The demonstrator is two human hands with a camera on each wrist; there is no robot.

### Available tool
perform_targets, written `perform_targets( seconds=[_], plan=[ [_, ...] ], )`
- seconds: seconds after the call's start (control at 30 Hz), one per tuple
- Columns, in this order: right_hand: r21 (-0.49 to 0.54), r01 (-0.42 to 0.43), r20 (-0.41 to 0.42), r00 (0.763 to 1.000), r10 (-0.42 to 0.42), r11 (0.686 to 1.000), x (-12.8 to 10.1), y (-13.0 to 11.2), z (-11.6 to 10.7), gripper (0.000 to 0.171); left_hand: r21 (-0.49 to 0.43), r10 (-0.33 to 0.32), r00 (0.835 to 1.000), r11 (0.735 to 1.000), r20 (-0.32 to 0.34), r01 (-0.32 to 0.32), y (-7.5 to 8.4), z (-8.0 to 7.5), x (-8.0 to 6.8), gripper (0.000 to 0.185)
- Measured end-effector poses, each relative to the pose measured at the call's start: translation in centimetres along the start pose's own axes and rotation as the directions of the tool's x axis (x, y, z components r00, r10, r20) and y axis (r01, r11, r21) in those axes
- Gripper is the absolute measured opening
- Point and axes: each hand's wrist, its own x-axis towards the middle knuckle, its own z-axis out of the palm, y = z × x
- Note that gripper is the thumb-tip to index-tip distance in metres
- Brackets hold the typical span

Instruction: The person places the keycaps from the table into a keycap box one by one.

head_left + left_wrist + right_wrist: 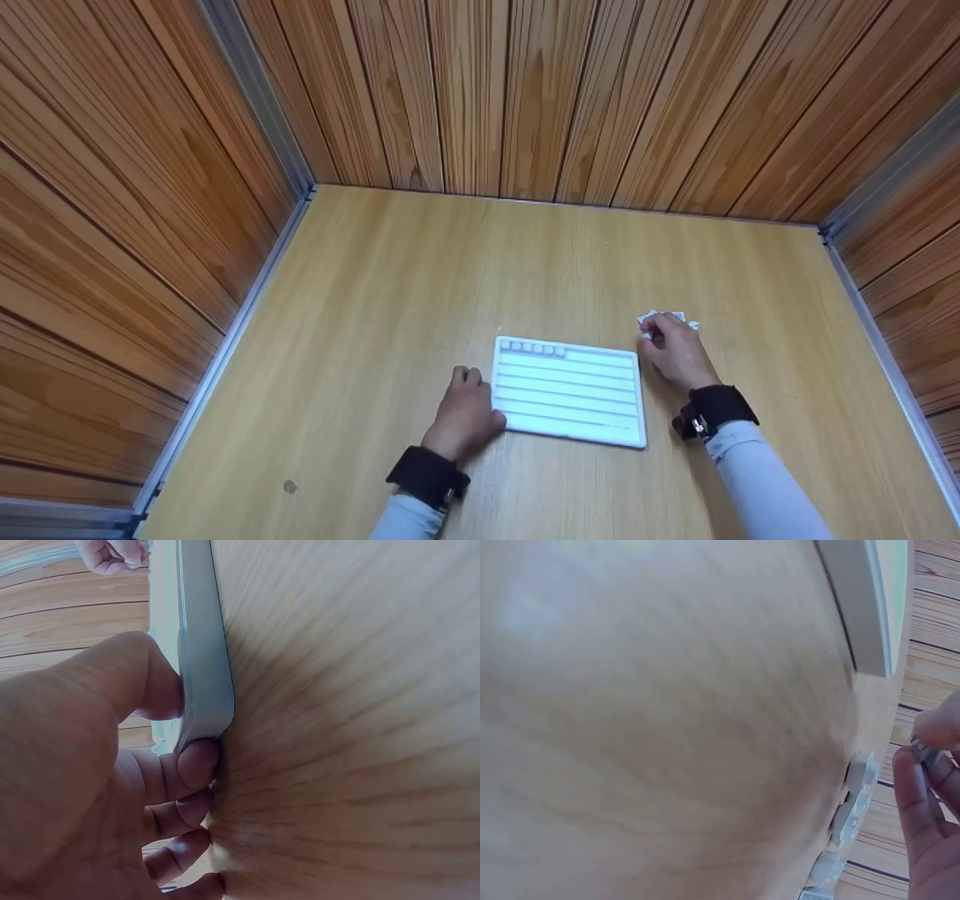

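A white rectangular board [566,396] with ridged rows lies flat on the table. Several small pale pieces [532,349] line the left part of its far row. At the board's near left corner, my left hand [465,412] holds the frame, thumb on the rim and index finger against the corner. My right hand [681,356], just beyond the right edge, pinches one small greyish block [925,753] between thumb and fingertips. Its markings are too small to read. Beneath and behind that hand sits a loose group of small white blocks [847,817], partly hidden in the head view.
The wooden tabletop [360,300] is bounded by plank walls [536,97] at the back and sides, with metal strips [240,322] along the edges. A dark round spot [290,487] marks the table at the near left.
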Motion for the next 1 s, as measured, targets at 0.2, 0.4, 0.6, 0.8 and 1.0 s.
perform_targets(
  seconds=[0.2, 0.4, 0.6, 0.8, 1.0],
  plan=[
    [0.012, 0.003, 0.019, 1.0, -0.003, 1.0, -0.2, -0.5, 0.2, 0.024, -0.016, -0.018, 1.0, 1.0, 0.024, 0.019, 0.0, 0.0, 0.0, 0.039],
    [0.011, -0.017, 0.04, 0.999, 0.016, 1.0, -0.4, -0.9, 0.2, 0.026, -0.024, -0.022, 1.0, 0.999, 0.021, 0.023, 0.0, -0.1, 0.0, 0.039],
    [-0.003, -0.006, 0.05, 0.999, 0.006, 1.0, -0.3, -1.4, 0.2, 0.021, -0.006, -0.019, 1.0, 1.0, 0.023, 0.019, 0.1, -0.1, 0.0, 0.039],
    [0.016, 0.055, 0.073, 0.996, -0.056, 0.998, -0.2, -1.9, 0.5, 0.022, 0.002, -0.01, 1.0, 1.0, 0.02, 0.01, 0.0, 0.0, -0.1, 0.039],
    [0.021, 0.075, 0.103, 0.992, -0.077, 0.997, -0.1, -2.7, 0.5, 0.022, -0.008, -0.006, 1.0, 1.0, 0.014, 0.006, 0.0, 0.0, -0.1, 0.039]
  ],
)
